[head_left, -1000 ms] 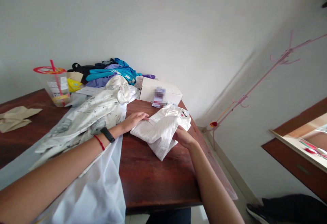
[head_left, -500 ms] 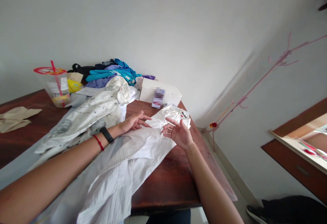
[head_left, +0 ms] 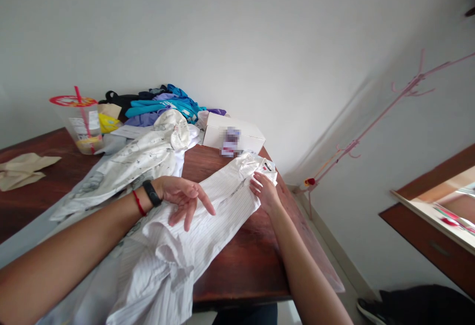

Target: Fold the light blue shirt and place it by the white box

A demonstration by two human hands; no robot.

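A white striped shirt (head_left: 222, 216) lies lengthwise over the dark wooden table (head_left: 256, 260), its collar with a black label at the far end and its near end bunched in folds. Over the shirt's middle is my left hand (head_left: 185, 199), fingers spread and pointing down, with nothing held. Near the collar, my right hand (head_left: 264, 191) rests at the shirt's edge with fingers extended; whether the fingertips pinch any cloth is hard to see. To the left lies a white printed garment (head_left: 137, 166), partly behind my left forearm.
A white box (head_left: 252, 139) stands beyond the collar. Blue, purple and black clothes (head_left: 159, 105) are heaped by the wall. On the left are a plastic cup with a red straw (head_left: 85, 127) and brown paper (head_left: 25, 166). A pink coat rack (head_left: 374, 117) leans across the right.
My left hand has moved toward me and left, and the cloth under it is now flatter toward the collar and bunched nearer. My right hand has shifted slightly toward the collar.
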